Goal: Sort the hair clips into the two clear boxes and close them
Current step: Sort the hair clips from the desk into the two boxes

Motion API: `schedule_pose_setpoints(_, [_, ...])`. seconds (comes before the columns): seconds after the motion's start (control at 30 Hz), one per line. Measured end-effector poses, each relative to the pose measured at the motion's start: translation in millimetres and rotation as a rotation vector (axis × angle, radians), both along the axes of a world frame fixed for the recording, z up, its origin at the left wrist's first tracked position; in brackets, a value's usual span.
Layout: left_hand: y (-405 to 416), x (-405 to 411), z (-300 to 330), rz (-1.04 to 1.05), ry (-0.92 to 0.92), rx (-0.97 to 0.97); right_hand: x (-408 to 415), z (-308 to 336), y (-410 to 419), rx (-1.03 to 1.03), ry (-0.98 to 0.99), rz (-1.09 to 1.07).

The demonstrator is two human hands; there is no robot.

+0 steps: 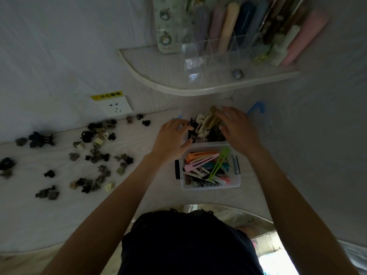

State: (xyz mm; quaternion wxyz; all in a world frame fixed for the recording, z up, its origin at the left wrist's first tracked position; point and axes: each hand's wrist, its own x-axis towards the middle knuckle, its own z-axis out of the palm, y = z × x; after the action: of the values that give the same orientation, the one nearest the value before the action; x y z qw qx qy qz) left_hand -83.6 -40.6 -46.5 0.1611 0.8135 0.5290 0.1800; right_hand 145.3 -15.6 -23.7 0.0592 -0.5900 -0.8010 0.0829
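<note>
Right now your far clear box point(206, 133) sits on the table point(59, 211) just behind the near clear box point(210, 185), and it is heaped with large claw clips point(205, 124) that stand well above where its rim should be. Your left hand point(174, 137) has its fingers spread and curled against the left side of the heap, and your right hand point(236, 128) lies flat with fingers splayed over the right side; neither seems to pinch a single clip. Judging from this, pressing down could spill clips over the edge, or a lid may not seat over such a pile. The near box holds flat coloured clips point(206, 165), several slanting up over its rim, which could also stop a lid. Many small claw clips point(95, 155) are scattered across the table to the left, unsorted. The far box's walls are hidden by your hands and the heap, no lid can be made out clearly, and the dim light blurs the small clips.
</note>
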Motion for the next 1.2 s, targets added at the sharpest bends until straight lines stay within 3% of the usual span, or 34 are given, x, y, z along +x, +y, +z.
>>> schedule_pose_setpoints(0.17, [-1.9, -6.2, -3.0, 0.006, 0.031, -0.032, -9.0, 1.0, 6.2, -0.096, 0.023, -0.05])
schedule_pose_setpoints(0.43, [-2.6, -5.9, -4.0, -0.007, 0.026, -0.049, -4.6, 1.9, -24.8, 0.146, -0.178, -0.15])
schedule_pose_setpoints(0.53, [-1.9, -6.3, -2.5, -0.017, 0.027, -0.052, -11.6, 8.9, -20.2, 0.226, -0.038, -0.173])
schedule_pose_setpoints(0.7, [-1.4, -7.5, -2.6, -0.024, 0.037, -0.059, -24.0, 2.2, -6.5, -0.13, 0.042, -0.055])
schedule_pose_setpoints(0.93, [-4.4, -7.1, -1.6, -0.018, 0.015, -0.046, -3.9, -7.3, -29.7, -0.193, 0.079, 0.065])
schedule_pose_setpoints(1.07, [-3.3, -7.1, -1.3, -0.02, 0.016, -0.045, -15.6, -4.6, -28.5, -0.159, 0.356, -0.062])
schedule_pose_setpoints(1.2, [-4.6, -11.9, -0.1, -0.061, -0.052, -0.063, -18.8, -2.4, -20.6, -0.017, 0.359, -0.235])
